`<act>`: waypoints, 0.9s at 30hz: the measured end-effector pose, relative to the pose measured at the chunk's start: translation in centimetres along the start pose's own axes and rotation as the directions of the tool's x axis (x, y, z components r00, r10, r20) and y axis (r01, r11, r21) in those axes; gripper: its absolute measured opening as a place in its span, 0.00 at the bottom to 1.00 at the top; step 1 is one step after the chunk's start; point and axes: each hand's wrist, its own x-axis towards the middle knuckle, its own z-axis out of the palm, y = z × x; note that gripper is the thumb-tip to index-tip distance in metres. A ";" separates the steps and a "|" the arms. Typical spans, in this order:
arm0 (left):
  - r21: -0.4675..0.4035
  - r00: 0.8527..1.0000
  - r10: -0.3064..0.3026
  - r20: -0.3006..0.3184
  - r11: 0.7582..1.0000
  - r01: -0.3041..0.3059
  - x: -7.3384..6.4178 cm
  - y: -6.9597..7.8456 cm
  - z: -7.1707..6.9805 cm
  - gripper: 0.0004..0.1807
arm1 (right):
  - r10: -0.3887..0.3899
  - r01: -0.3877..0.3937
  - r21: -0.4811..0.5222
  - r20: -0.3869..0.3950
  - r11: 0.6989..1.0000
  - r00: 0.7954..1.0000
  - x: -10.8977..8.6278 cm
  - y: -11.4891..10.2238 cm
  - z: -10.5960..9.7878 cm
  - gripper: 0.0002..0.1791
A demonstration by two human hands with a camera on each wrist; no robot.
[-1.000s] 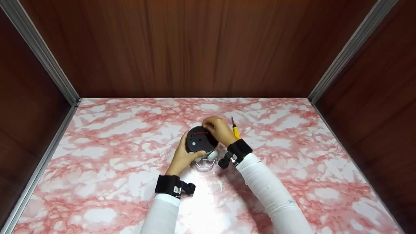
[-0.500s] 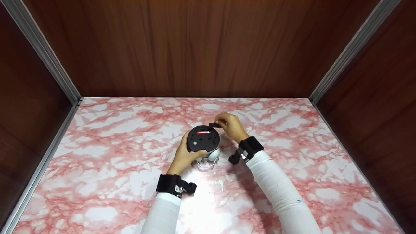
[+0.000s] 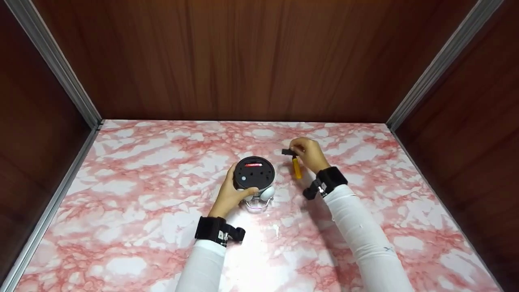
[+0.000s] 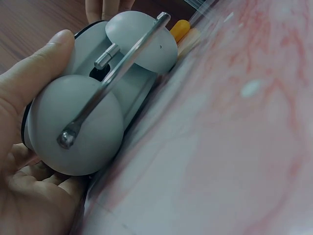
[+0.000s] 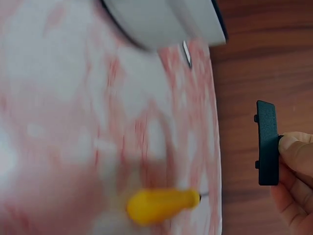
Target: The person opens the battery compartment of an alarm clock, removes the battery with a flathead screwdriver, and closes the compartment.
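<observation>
A twin-bell alarm clock (image 3: 255,180) has its black back turned up in the head view. A red battery (image 3: 253,165) shows in the slot near the top of that back. My left hand (image 3: 231,198) grips the clock around its left side, thumb near the bells. The left wrist view shows two pale bells (image 4: 76,125) and a metal handle (image 4: 122,68) over them. To the right of the clock, my right hand (image 3: 311,156) pinches a small black battery cover (image 5: 267,147) by one edge, raised over the table. Two small tabs stick out from the cover.
Beneath the right hand, a yellow-handled screwdriver (image 3: 297,168) lies on the pink-and-white marbled table (image 3: 142,202). Brown wooden panels (image 3: 243,61) with metal corner strips enclose the back and sides.
My right hand has lifted the battery cover off the clock's back and carried it right, uncovering the red battery. The left hand keeps the clock in place.
</observation>
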 end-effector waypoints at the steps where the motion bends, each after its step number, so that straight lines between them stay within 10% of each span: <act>1: -0.002 1.000 0.001 0.000 1.000 -0.001 0.0 0.0 0.0 0.63 | 0.002 -0.002 -0.002 -0.001 1.000 1.000 0.0 0.3 -0.2 0.02; 27: -0.023 1.000 -0.007 0.006 1.000 0.007 0.0 0.0 0.1 0.63 | 0.143 -0.134 -0.168 0.045 0.977 0.989 -1.9 7.0 -4.9 0.08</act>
